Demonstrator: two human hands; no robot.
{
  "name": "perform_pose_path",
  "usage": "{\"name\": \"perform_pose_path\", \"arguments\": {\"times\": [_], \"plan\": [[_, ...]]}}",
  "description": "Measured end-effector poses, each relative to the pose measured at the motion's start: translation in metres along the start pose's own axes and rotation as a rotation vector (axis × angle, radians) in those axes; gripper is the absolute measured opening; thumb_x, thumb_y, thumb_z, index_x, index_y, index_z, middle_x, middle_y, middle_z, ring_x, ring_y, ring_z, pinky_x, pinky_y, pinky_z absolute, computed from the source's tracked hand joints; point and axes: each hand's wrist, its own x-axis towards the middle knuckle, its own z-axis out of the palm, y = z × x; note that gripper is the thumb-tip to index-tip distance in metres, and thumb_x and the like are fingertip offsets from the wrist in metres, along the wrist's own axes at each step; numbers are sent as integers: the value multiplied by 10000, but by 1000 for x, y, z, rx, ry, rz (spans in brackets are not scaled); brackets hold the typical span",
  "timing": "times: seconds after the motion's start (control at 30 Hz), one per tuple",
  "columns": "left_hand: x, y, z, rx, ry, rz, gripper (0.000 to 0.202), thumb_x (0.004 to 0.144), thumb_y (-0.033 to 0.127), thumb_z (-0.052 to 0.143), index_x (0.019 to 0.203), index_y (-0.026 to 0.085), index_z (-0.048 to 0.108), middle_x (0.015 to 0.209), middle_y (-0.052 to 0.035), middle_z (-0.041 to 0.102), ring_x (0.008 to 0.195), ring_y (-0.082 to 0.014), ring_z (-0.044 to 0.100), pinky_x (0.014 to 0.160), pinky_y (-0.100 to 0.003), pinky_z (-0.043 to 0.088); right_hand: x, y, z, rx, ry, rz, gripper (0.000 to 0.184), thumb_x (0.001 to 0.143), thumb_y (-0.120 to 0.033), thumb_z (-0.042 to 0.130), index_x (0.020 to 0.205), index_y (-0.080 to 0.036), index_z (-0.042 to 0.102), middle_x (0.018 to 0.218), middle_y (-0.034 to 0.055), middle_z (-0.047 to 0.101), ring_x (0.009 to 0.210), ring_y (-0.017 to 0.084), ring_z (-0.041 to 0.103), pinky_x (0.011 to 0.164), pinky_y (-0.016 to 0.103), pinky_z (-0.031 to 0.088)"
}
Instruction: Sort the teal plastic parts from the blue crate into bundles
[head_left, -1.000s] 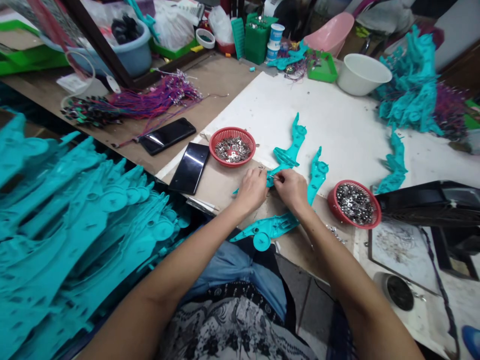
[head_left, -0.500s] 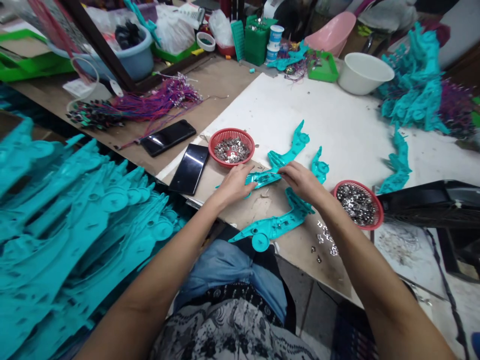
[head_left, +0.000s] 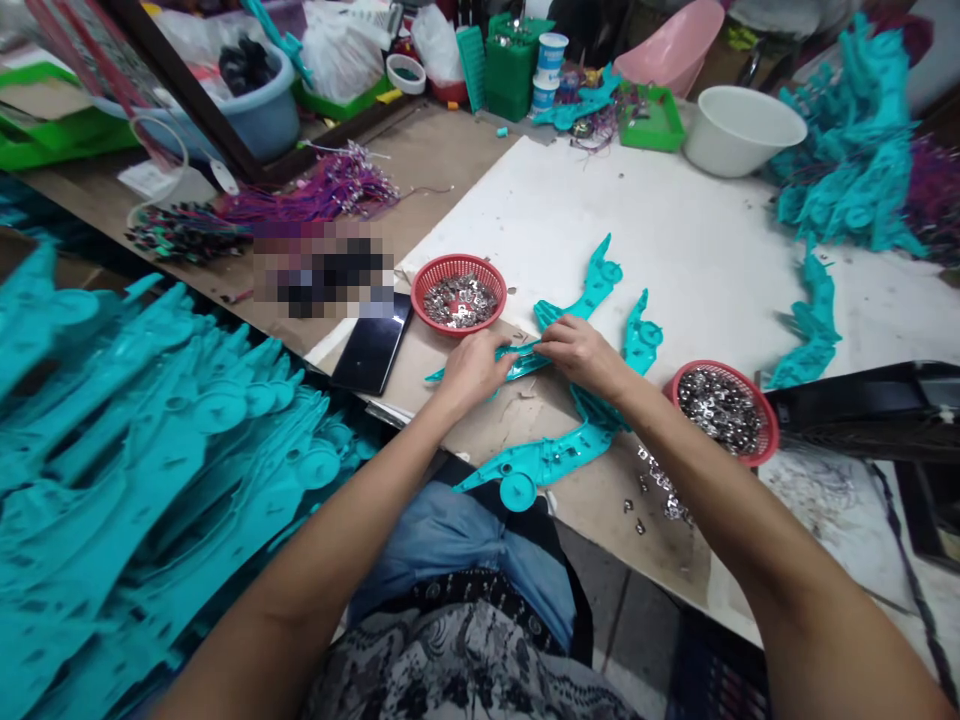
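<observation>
My left hand (head_left: 478, 370) is closed on a turquoise plastic part (head_left: 529, 364) lying near the front edge of the table. My right hand (head_left: 583, 352) pinches its fingertips at the right end of the same part; what they hold is hidden or too small to name. Another turquoise part (head_left: 551, 455) lies closer to my lap, partly under my right forearm. Two more, a far part (head_left: 592, 280) and a right-hand part (head_left: 642, 335), rest just beyond my right hand. A red basket (head_left: 422, 318) of small metal pieces stands beyond my left hand.
A second red basket (head_left: 771, 440) of metal pieces stands right, beside a black device (head_left: 870, 405). Loose metal clips (head_left: 660, 490) lie under my right forearm. A phone (head_left: 373, 345) lies left. Turquoise parts (head_left: 150, 450) are heaped at left; a white bowl (head_left: 742, 135) stands at the back.
My right hand has shifted slightly left along the turquoise part. The thin shiny thing seen at its fingertips before is now hidden. My left hand still holds the part.
</observation>
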Motion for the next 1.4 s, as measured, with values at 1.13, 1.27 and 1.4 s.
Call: {"name": "perform_pose_path", "arguments": {"times": [1.13, 1.27, 1.4], "plan": [[0, 17, 6, 150, 22, -62, 283, 870, 338, 524, 1053, 173, 662, 1074, -99, 660, 1046, -258, 586, 905, -364, 446, -32, -26, 12, 26, 71, 88, 349, 951, -245, 380, 1224, -127, 563, 805, 83, 545, 726, 195, 458, 666, 338, 369], [6, 13, 2, 73, -28, -68, 241, 839, 299, 571, 1033, 187, 658, 1086, -74, 677, 1053, -251, 596, 920, -362, 444, -37, -22, 14, -3, 11, 97, 375, 954, -276, 392, 1267, -138, 544, 815, 77, 561, 736, 194, 459, 660, 328, 348], [6, 7, -1, 33, -77, -44, 276, 856, 333, 553, 1085, 206, 641, 1100, -62, 678, 1049, -217, 607, 908, -317, 451, -37, -23, 0, -21, 95, 179, 367, 956, -272, 367, 1228, -163, 586, 777, 72, 554, 738, 204, 464, 661, 331, 348]]}}
